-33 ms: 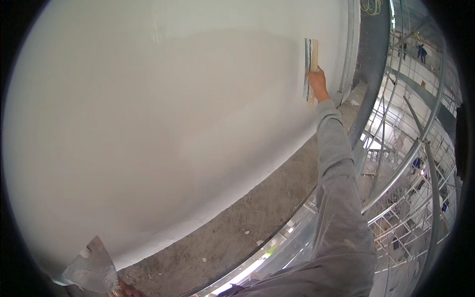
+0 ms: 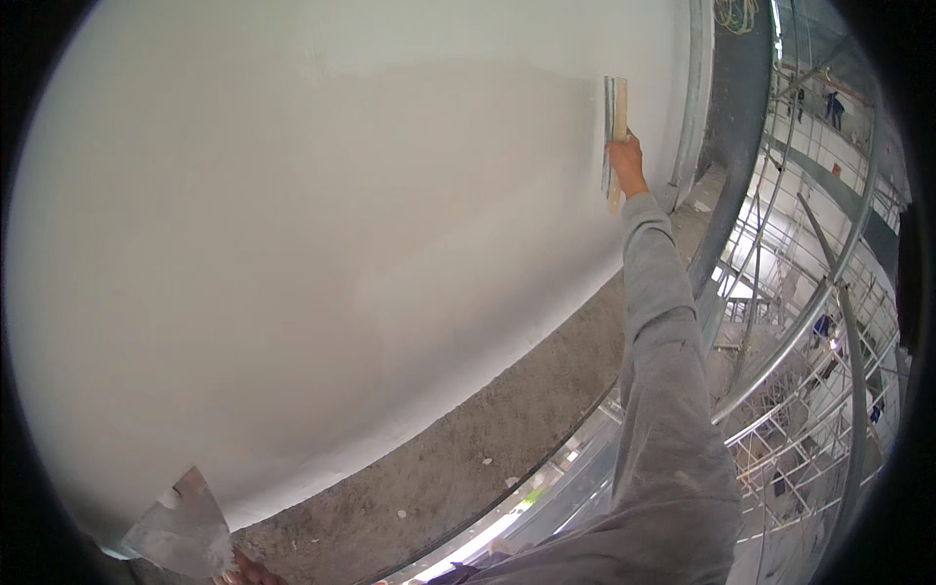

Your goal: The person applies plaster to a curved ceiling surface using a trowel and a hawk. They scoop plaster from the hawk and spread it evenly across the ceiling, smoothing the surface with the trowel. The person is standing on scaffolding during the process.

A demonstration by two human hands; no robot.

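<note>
My right hand (image 2: pixel 628 164), at the end of an outstretched grey sleeve, is wrapped round the tan back of a long skimming blade (image 2: pixel 609 117). Its narrow metal edge is upright at the right part of a smooth off-white wall (image 2: pixel 341 195). At the lower left, my left hand (image 2: pixel 252 571) shows only partly above the picture's edge, its fingers closed at a triangular putty knife (image 2: pixel 183 531). That knife has a broad, smeared metal blade with a pale dab near one corner; its handle is mostly hidden.
A rough concrete ledge (image 2: pixel 429 478) with pale crumbs runs along the wall's foot. A dark vertical post (image 2: pixel 736 97) stands beyond the wall's right edge. Farther right, metal scaffold tubes (image 2: pixel 780 356) surround a deep drop, with people (image 2: pixel 835 109) in the distance.
</note>
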